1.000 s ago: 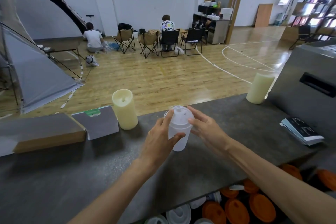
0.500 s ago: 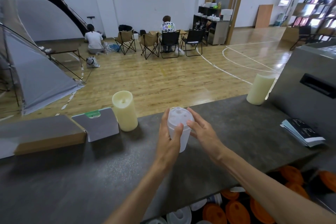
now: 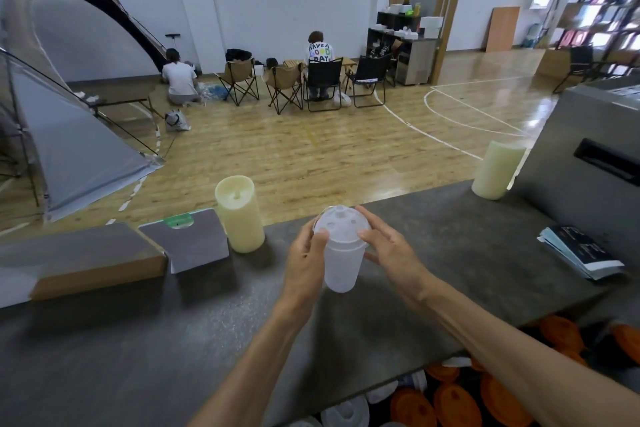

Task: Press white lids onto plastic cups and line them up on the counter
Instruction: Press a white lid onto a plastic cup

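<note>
Head view: I look down over a dark grey speckled counter (image 3: 138, 357) with a wooden sports floor beyond it.
Cup: a frosted, translucent plastic cup (image 3: 341, 267), tapered toward its base, held in the air just above the counter's middle; I see nothing inside it.
Lid: a white domed lid (image 3: 341, 227) with a raised spout and small dimples sits on the cup's rim.
Left hand: my left hand (image 3: 306, 262) wraps the cup's left side, thumb tip on the lid's edge.
Right hand: my right hand (image 3: 391, 250) curls round the right side, fingertips on the lid's rim.
Candles: a smooth cream pillar candle (image 3: 239, 218) stands far left of the cup; a second candle (image 3: 497, 170) stands far right.
Writing: a seated person's white shirt (image 3: 320, 53) reads "HAVE A GOOD DAY".
Booklets: dark-covered booklets (image 3: 581, 255) lie stacked at right; their print is too small to read.
Below the counter: orange lids (image 3: 450, 402) and white lids (image 3: 346, 414) lie piled near the edge.
</note>
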A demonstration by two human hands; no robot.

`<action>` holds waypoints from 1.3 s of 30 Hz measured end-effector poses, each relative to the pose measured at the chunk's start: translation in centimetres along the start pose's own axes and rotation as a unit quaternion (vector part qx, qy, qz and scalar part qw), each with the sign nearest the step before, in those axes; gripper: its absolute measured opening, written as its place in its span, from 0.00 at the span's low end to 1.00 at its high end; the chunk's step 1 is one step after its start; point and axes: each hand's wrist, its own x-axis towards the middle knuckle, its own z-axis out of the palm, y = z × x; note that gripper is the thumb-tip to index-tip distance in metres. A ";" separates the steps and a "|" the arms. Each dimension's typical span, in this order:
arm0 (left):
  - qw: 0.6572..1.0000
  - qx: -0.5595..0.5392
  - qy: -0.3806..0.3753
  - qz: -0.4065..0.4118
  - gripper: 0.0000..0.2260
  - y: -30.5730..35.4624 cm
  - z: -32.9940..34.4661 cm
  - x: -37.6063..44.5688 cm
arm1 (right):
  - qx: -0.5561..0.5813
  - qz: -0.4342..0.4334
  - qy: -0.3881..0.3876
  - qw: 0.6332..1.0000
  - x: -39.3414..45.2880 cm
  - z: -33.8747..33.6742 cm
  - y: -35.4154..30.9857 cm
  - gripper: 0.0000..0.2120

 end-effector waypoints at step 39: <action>0.949 0.307 -0.053 0.055 0.08 3.3 -1.0 4.7 | -0.641 -0.107 -0.126 0.749 0.2 -1.1 -2.8 0.41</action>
